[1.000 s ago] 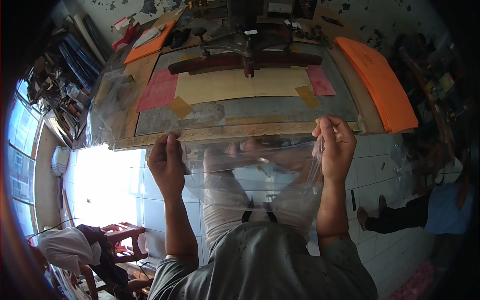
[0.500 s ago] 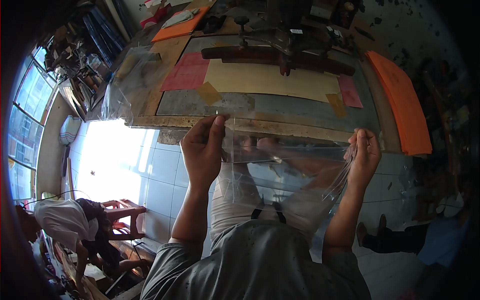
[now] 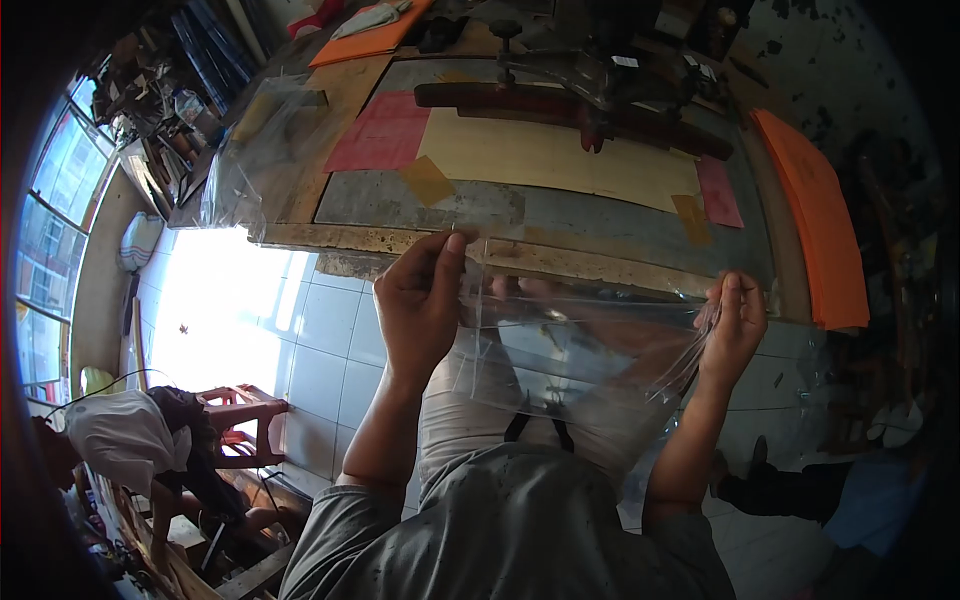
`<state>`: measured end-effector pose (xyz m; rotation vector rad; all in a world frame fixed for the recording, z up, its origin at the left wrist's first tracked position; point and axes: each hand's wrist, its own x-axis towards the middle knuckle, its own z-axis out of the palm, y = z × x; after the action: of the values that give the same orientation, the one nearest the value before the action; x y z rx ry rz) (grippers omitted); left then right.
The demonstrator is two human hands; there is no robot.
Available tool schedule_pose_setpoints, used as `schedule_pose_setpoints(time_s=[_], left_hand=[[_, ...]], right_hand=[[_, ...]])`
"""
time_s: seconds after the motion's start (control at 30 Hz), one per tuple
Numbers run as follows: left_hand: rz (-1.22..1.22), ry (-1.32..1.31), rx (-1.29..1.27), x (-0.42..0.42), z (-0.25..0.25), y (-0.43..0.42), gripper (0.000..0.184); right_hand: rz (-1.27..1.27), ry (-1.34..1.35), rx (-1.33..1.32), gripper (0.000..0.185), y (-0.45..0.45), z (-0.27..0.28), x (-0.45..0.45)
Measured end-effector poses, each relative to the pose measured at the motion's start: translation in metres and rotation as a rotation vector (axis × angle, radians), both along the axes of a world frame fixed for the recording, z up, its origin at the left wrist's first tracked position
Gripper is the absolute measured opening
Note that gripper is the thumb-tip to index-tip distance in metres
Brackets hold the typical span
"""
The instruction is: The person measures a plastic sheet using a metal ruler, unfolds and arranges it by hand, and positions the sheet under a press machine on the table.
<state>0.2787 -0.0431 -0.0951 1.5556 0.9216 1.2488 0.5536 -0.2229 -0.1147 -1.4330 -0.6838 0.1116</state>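
Observation:
A clear plastic sheet [image 3: 580, 345], possibly a bag, is stretched between my two hands above my lap, just in front of the bench edge. My left hand [image 3: 420, 305] pinches its left end between thumb and fingers. On the other side my right hand [image 3: 732, 320] is closed on the gathered, creased right end. Beyond them lies the grey work plate [image 3: 350, 200], with a long cream sheet [image 3: 560, 165] on it, red sheets [image 3: 375, 130] at the ends and tan tape pieces [image 3: 428, 180]. A dark red clamp bar [image 3: 520, 105] sits over the cream sheet.
Orange sheets [image 3: 815, 225] are stacked at the bench's right side. More clear plastic [image 3: 235, 190] hangs over the left edge. A person [image 3: 130, 435] bends near a red stool [image 3: 245, 425] at lower left. Another person's legs [image 3: 780, 495] show at right.
The view has shifted slightly, so the bench and hands sit a little differently in the frame. Both hands keep hold of the plastic, which stays stretched between them.

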Motion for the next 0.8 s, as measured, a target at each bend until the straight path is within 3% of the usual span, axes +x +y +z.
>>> schedule_pose_setpoints(time_s=[0.57,0.8], left_hand=[[-0.035,-0.027,-0.107,0.002,0.008,-0.001,0.029],[0.036,0.13,-0.067,0.008,-0.008,0.013,0.028]], right_hand=[[0.029,-0.123,0.024,0.025,0.005,-0.011,0.011],[0.039,-0.125,-0.042,0.02,0.008,-0.01,0.013]])
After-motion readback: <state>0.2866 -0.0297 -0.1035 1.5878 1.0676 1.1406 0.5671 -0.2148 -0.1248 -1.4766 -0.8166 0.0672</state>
